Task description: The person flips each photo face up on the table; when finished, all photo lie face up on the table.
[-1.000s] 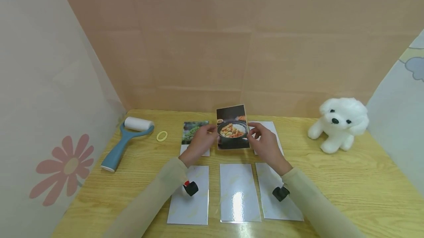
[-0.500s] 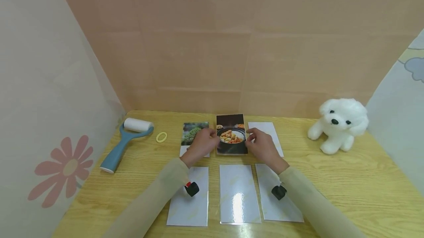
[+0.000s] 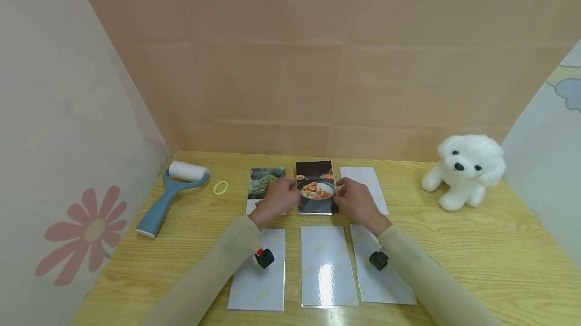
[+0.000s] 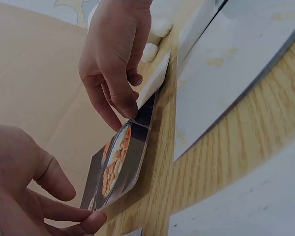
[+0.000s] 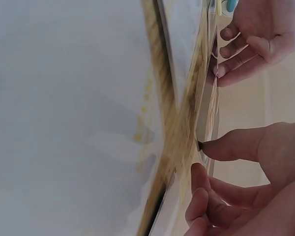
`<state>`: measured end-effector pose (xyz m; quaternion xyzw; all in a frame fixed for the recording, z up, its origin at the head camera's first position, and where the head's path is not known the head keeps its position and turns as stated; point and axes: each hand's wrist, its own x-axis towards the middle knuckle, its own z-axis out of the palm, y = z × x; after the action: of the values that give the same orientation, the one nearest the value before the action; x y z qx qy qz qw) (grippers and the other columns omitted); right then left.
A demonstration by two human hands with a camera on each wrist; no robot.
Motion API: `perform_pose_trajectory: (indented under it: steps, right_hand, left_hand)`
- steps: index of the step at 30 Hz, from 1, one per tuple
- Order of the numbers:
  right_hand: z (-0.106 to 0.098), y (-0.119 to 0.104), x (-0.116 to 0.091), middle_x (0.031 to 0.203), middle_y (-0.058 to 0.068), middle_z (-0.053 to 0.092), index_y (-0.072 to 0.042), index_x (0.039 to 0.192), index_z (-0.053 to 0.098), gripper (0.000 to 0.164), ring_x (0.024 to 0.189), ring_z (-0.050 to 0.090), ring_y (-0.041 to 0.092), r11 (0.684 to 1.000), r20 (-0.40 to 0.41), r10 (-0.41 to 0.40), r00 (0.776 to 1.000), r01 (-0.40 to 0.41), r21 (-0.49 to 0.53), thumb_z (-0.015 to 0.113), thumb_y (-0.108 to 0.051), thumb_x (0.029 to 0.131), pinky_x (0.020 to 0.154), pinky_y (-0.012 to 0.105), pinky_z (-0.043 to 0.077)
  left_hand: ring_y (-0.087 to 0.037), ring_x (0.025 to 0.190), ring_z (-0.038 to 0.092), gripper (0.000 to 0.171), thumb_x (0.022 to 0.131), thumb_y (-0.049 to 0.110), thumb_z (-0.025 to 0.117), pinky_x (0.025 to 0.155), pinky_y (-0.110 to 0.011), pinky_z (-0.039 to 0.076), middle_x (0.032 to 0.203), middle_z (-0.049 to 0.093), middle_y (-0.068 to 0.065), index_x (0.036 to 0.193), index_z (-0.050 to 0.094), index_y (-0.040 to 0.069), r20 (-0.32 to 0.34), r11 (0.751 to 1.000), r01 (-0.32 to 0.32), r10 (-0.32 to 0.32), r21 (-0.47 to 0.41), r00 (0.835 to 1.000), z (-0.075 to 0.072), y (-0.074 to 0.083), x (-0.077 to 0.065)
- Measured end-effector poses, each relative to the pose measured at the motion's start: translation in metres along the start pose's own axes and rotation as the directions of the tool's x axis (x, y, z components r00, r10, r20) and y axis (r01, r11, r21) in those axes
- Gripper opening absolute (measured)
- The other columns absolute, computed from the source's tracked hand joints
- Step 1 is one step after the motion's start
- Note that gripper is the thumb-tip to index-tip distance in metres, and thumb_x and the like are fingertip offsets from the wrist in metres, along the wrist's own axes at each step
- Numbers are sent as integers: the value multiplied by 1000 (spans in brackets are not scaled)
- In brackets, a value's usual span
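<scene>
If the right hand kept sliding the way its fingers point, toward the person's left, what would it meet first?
Most likely the left hand, which holds the opposite edge of the food photo that the right hand pinches. Beyond it lies the plant photo. Depth is hard to judge.

The photo (image 3: 316,189) showed orange food in a dark pot. The roller (image 3: 169,195) was blue and white, the ring (image 3: 221,187) yellow, the dog (image 3: 467,169) white, the counter (image 3: 476,245) light wood.
</scene>
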<state>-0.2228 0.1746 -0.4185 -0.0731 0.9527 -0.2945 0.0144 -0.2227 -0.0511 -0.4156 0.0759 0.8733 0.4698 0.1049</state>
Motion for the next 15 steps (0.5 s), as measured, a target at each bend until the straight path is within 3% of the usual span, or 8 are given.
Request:
perform_pose_trajectory:
  steps: [3, 6, 8, 13, 15]
  right_hand:
    - [1, 1, 0, 91, 13, 70, 9, 121, 61, 37, 73, 60, 22, 1000, 12, 1, 1000, -1, -9, 66, -6, 87, 66, 37, 50]
    - [1, -1, 0, 93, 14, 70, 9, 121, 61, 38, 74, 61, 22, 1000, 21, 15, 1000, -15, -12, 67, -8, 88, 67, 38, 51]
    - [1, -2, -1, 95, 14, 70, 9, 121, 61, 38, 74, 61, 22, 999, 28, 26, 999, -25, -20, 68, -9, 88, 67, 38, 52]
    - [2, -3, -1, 97, 14, 70, 8, 120, 61, 37, 72, 59, 21, 998, 40, 44, 998, -42, -36, 70, -13, 91, 64, 35, 50]
    - [3, -3, -1, 95, 14, 70, 8, 120, 62, 36, 70, 58, 20, 999, 40, 40, 998, -39, -36, 70, -13, 91, 62, 34, 49]
  left_hand:
    - [-17, 54, 41, 26, 97, 9, 44, 64, -37, 35, 63, 53, -6, 71, 46, 11, 20, 1000, 3, -3, 10, 1000, 0, 1, 0]
    - [-18, 65, 51, 26, 99, 12, 44, 82, -43, 33, 72, 64, -7, 74, 53, 9, 33, 1000, 0, 0, 24, 999, 0, 1, 1]
    - [-18, 67, 49, 27, 99, 13, 45, 83, -44, 32, 71, 62, -7, 73, 52, 8, 38, 1000, -3, 2, 27, 999, -1, 2, 0]
    - [-20, 58, 33, 29, 96, 15, 47, 66, -39, 30, 61, 43, -4, 67, 45, 11, 28, 999, -1, 0, 43, 1000, 0, 2, 0]
    - [-20, 57, 32, 31, 97, 16, 47, 72, -40, 31, 60, 40, -3, 66, 45, 11, 20, 998, -9, 8, 60, 1000, 1, 1, 0]
